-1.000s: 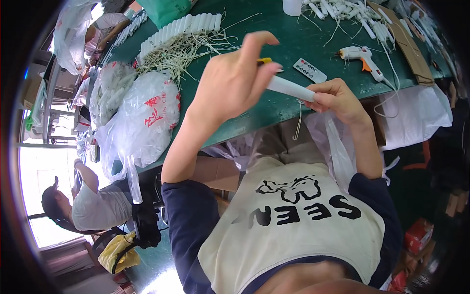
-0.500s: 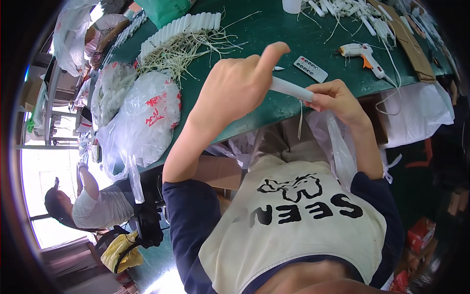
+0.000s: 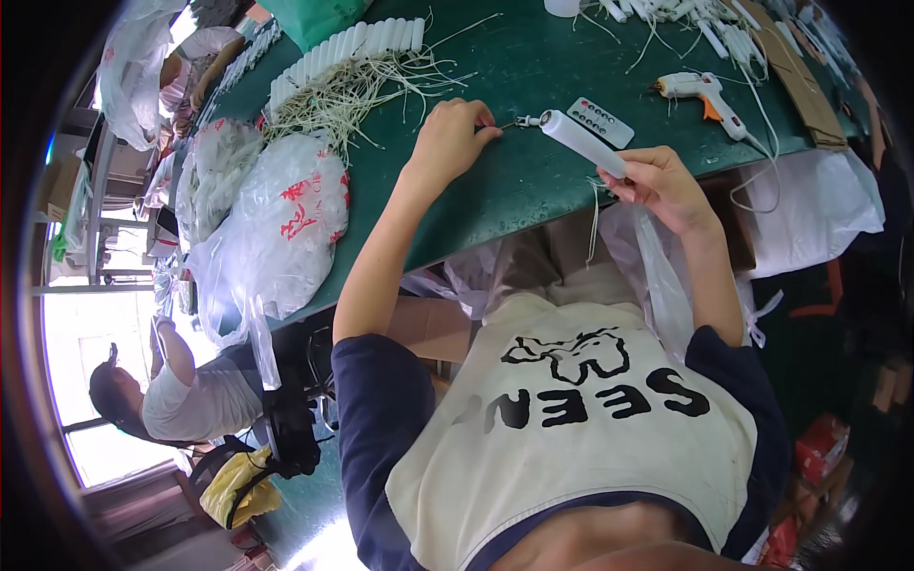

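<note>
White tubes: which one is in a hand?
The tube held by the right hand, beside the white remote. The others lie unheld, in the row at upper left and the pile at upper right.

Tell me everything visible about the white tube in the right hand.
The white tube is slim, round and straight, with a smooth, plastic-looking wall. Its far end shows a dark centre inside a pale rim. It slants from upper left to lower right in the picture, over the green table. The right hand holds its near end between thumb and fingers, hiding that tip. A thin pale cord hangs by that end; whether joined, I cannot tell.
</note>
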`<state>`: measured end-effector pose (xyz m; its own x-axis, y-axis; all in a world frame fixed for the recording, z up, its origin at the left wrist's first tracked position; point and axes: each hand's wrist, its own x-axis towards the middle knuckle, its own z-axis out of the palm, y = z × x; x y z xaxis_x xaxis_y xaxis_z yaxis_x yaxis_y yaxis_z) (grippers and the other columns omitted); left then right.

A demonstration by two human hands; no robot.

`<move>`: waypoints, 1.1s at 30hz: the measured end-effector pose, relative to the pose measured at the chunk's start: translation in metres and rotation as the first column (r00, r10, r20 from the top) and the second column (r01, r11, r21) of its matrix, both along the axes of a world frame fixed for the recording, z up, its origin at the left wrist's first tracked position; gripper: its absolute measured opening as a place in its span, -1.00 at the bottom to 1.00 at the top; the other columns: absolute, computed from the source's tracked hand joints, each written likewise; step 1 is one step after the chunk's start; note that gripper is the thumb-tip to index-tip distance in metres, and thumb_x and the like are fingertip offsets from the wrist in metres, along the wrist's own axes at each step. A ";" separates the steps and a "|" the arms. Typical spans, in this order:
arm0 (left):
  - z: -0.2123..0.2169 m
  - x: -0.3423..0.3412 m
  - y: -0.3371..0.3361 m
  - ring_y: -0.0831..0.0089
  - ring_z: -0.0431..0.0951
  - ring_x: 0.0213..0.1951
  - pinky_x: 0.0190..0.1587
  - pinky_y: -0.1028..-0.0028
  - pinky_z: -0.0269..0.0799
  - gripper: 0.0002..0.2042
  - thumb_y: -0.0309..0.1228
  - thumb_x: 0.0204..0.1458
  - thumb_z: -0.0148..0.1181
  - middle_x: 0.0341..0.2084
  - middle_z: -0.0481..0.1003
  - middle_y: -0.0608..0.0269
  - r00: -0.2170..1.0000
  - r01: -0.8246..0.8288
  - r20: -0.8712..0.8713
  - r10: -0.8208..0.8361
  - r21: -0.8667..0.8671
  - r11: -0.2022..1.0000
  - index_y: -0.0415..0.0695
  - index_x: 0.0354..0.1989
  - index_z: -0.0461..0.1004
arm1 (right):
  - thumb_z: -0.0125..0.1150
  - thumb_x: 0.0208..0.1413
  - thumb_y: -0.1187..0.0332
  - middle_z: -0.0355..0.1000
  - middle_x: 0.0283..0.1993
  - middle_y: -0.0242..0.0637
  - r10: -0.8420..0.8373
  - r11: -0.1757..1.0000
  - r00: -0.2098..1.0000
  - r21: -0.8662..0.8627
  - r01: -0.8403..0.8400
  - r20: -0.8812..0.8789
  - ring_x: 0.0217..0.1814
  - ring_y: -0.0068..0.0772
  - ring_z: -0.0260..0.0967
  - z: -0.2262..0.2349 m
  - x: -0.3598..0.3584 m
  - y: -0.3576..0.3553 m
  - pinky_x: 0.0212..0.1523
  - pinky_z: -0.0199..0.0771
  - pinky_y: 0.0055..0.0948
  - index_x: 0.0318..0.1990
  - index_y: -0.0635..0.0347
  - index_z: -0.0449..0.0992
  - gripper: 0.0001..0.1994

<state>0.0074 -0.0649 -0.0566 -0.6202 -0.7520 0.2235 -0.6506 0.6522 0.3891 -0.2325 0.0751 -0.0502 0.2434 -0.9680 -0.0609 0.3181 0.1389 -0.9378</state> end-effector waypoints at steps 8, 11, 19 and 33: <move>-0.011 -0.004 -0.001 0.15 0.44 -0.38 -0.30 0.30 0.33 -0.78 -0.31 -0.12 0.15 -0.50 0.44 0.03 0.995 -0.040 0.095 0.041 -0.010 0.999 -0.24 -0.43 0.45 | -0.02 -0.02 0.46 0.39 -0.43 -0.28 0.015 1.000 1.000 0.019 -0.015 0.022 -0.54 -0.66 0.19 -0.007 -0.006 0.001 -0.50 0.19 -0.71 -0.25 0.43 0.46 -0.77; -0.008 -0.002 -0.001 0.26 0.44 -0.42 -0.34 0.37 0.34 -0.78 -0.30 -0.09 0.14 -0.52 0.44 0.08 0.992 -0.043 0.121 0.040 0.023 0.999 -0.25 -0.45 0.44 | -0.02 -0.02 0.46 0.39 -0.42 -0.28 0.000 0.999 1.000 0.039 0.000 0.007 -0.54 -0.66 0.19 -0.008 -0.008 0.001 -0.50 0.20 -0.71 -0.24 0.43 0.46 -0.77; 0.047 -0.012 0.030 0.63 0.35 -0.45 -0.32 0.64 0.32 -0.79 -0.29 0.01 0.08 -0.51 0.38 0.37 0.753 0.459 -0.576 0.318 0.806 0.374 -0.20 -0.44 0.40 | -0.01 -0.04 0.45 0.40 -0.38 -0.26 -0.013 1.000 1.000 0.018 0.013 -0.008 -0.52 -0.66 0.19 -0.008 -0.015 0.002 -0.49 0.20 -0.73 -0.22 0.42 0.45 -0.75; 0.061 -0.029 0.057 0.67 0.29 -0.48 -0.31 0.64 0.28 -0.77 -0.37 0.02 0.06 -0.53 0.32 0.40 0.631 0.733 -0.716 0.298 0.676 0.073 -0.22 -0.19 0.32 | -0.01 -0.04 0.43 0.39 -0.41 -0.27 0.039 0.996 0.999 -0.074 -0.041 -0.029 -0.52 -0.69 0.17 -0.001 -0.012 0.005 -0.52 0.14 -0.74 -0.22 0.43 0.46 -0.74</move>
